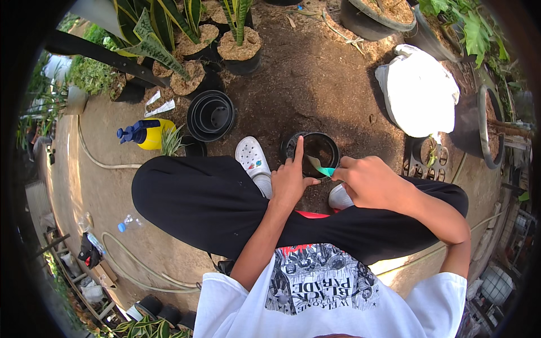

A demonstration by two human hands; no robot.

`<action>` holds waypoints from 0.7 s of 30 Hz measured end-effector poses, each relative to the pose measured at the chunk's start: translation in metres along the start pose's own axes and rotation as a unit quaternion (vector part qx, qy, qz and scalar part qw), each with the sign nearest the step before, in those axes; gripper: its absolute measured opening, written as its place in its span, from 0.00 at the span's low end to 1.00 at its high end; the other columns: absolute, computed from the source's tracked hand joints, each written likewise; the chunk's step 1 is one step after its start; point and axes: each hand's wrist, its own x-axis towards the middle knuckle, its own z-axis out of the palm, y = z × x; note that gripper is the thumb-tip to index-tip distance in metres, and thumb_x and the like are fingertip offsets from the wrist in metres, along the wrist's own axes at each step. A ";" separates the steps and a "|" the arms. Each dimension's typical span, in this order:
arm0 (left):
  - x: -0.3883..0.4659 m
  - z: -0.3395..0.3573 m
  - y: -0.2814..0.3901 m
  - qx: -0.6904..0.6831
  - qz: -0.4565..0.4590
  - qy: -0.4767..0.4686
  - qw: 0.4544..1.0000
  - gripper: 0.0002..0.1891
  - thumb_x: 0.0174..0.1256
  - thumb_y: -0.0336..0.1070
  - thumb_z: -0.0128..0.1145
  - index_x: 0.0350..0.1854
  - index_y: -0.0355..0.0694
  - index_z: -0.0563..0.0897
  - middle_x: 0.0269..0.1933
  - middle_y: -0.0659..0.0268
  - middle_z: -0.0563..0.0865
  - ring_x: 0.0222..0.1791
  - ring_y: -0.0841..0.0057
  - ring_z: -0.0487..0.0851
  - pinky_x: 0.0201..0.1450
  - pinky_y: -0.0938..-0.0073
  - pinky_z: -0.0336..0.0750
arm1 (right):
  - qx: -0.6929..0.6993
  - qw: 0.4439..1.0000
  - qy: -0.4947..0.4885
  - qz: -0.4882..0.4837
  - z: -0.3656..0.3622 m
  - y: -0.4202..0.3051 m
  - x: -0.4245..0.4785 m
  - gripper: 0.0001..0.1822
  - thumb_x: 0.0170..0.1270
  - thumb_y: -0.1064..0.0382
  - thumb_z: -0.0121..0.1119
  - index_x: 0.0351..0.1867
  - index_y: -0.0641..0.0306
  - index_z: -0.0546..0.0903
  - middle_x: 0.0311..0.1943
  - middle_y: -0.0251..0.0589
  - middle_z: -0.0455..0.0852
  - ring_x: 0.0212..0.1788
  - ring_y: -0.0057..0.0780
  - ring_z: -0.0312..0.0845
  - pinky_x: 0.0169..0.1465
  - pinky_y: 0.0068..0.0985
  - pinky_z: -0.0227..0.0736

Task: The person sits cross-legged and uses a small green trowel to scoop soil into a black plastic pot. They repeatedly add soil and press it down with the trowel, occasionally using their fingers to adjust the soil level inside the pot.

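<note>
A small black plastic pot with dark soil inside stands on the ground between my feet. My left hand is at its near left rim, with index finger straight and thumb spread apart; whether the other fingers grip the pot is hidden. In my right hand is the teal handle of a small hand trowel, its blade reaching down into the pot. Another dark rim shows just left of the pot, partly covered by my left hand.
Nested black pots, a yellow sprayer bottle and potted snake plants stand to the left. A white sack and a black pot tray lie right. A hose curves across the concrete behind my left knee.
</note>
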 end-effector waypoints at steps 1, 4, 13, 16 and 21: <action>0.000 -0.001 0.001 0.004 -0.002 -0.002 1.000 0.71 0.50 0.54 0.82 0.89 0.50 0.42 0.46 0.46 0.88 0.47 0.47 0.90 0.45 0.52 0.83 | 0.002 1.000 0.015 -0.001 0.004 0.004 0.001 0.16 0.51 0.70 0.64 0.43 0.71 0.90 0.35 0.54 0.87 0.34 0.52 0.89 0.40 0.43 0.84; -0.001 -0.002 0.001 0.011 -0.007 -0.004 1.000 0.71 0.50 0.55 0.82 0.89 0.50 0.42 0.46 0.46 0.88 0.47 0.47 0.90 0.45 0.52 0.83 | 0.005 0.998 -0.009 0.060 -0.017 0.000 0.000 0.14 0.56 0.70 0.65 0.45 0.68 0.89 0.37 0.51 0.89 0.39 0.55 0.89 0.45 0.45 0.83; 0.000 0.000 0.001 0.016 -0.005 -0.001 1.000 0.71 0.50 0.54 0.82 0.89 0.52 0.41 0.46 0.47 0.88 0.46 0.47 0.90 0.45 0.51 0.83 | -0.011 0.996 -0.035 0.086 -0.003 0.006 0.005 0.16 0.55 0.68 0.66 0.46 0.66 0.90 0.35 0.56 0.91 0.39 0.51 0.90 0.45 0.44 0.84; -0.001 0.000 0.001 0.014 -0.007 -0.002 1.000 0.71 0.50 0.54 0.82 0.89 0.53 0.41 0.46 0.47 0.88 0.46 0.47 0.90 0.45 0.51 0.83 | -0.014 0.994 -0.010 0.104 -0.017 0.013 0.002 0.16 0.55 0.67 0.66 0.46 0.65 0.91 0.32 0.56 0.91 0.36 0.52 0.90 0.44 0.45 0.84; -0.001 -0.001 0.001 0.013 -0.017 -0.012 1.000 0.71 0.50 0.54 0.82 0.89 0.53 0.40 0.47 0.46 0.88 0.47 0.47 0.90 0.45 0.51 0.83 | -0.016 0.996 0.036 0.080 -0.029 -0.001 0.000 0.18 0.54 0.67 0.64 0.47 0.66 0.91 0.26 0.57 0.89 0.32 0.52 0.89 0.40 0.46 0.84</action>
